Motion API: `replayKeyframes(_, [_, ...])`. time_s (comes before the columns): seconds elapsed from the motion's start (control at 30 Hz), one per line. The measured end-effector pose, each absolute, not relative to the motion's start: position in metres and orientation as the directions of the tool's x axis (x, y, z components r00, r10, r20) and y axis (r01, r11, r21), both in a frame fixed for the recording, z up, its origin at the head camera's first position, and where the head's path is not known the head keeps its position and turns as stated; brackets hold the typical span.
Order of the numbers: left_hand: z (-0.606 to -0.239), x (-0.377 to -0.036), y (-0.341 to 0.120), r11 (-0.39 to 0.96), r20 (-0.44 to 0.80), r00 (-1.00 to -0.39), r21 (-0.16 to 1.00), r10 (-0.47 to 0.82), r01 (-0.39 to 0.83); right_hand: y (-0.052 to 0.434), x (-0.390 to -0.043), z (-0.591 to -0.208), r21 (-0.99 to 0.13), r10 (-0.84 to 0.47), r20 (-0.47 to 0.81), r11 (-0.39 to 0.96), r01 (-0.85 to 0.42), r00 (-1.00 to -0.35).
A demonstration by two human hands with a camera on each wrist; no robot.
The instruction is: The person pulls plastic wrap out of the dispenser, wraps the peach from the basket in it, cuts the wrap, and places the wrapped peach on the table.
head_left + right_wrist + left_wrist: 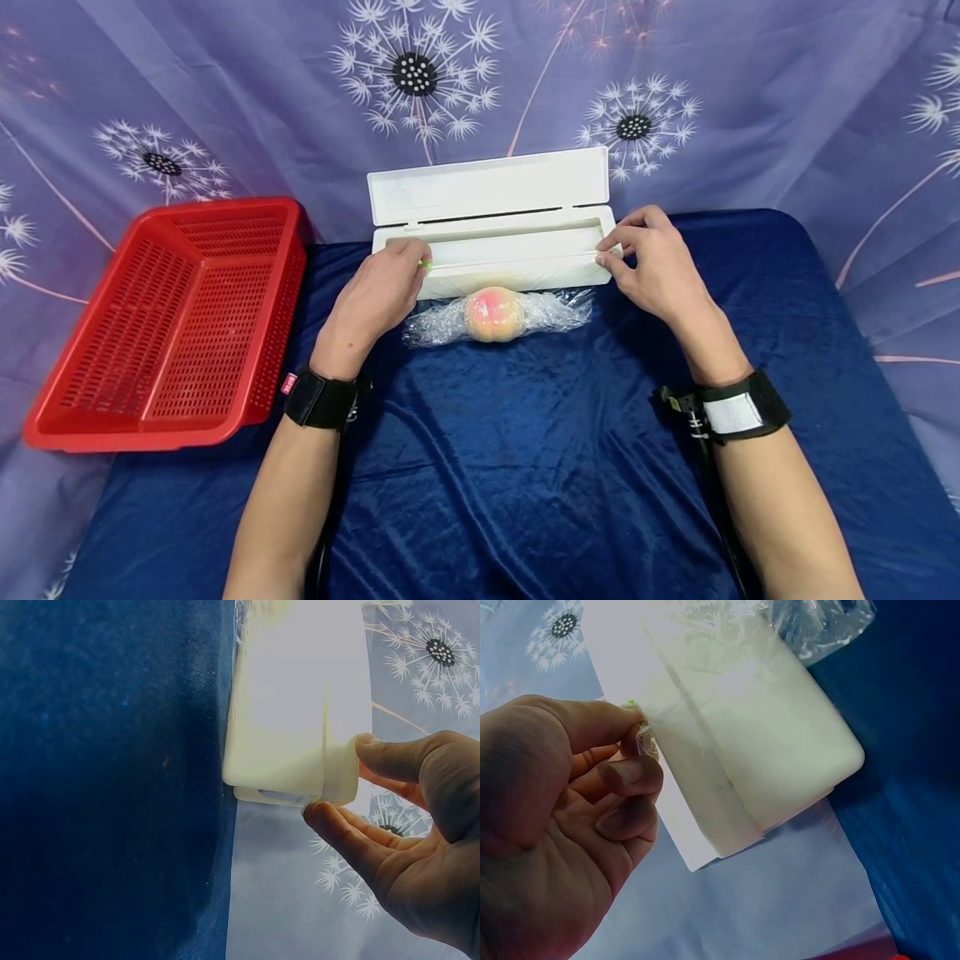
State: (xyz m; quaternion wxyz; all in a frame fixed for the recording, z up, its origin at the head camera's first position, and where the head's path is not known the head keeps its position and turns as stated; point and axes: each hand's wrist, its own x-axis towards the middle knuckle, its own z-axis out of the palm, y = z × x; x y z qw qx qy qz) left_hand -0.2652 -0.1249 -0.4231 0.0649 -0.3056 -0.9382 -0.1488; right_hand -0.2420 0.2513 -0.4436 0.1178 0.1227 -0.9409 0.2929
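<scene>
A long white cling film dispenser box point(517, 273) stands at the back of the table with its hinged lid point(487, 187) raised. At the box's left end, my left hand point(382, 283) pinches a crinkled edge of clear cling film point(646, 741) between thumb and fingers. A small bright green piece point(426, 264) shows at those fingertips. My right hand point(652, 258) grips the right end of the box, thumb and fingers set about its front corner point(341, 776). Right in front of the box lies a peach point(493, 314) wrapped in clear film, the wrap bunched out on both sides.
To the left stands a red perforated plastic basket point(258, 367), tilted toward the back. Dark blue cloth point(525, 483) covers the table. Behind it hangs a purple curtain point(285, 75) with dandelion prints, close to the raised lid.
</scene>
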Motion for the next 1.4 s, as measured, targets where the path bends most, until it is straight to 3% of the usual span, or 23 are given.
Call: replayKeyframes(1.4, [-0.423, -0.269, -0.109, 0.752, 0.179, -0.789, 0.239, 0.587, 0.614, 0.251, -0.242, -0.443, -0.526, -0.16, 0.282, 0.799, -0.291, -0.946])
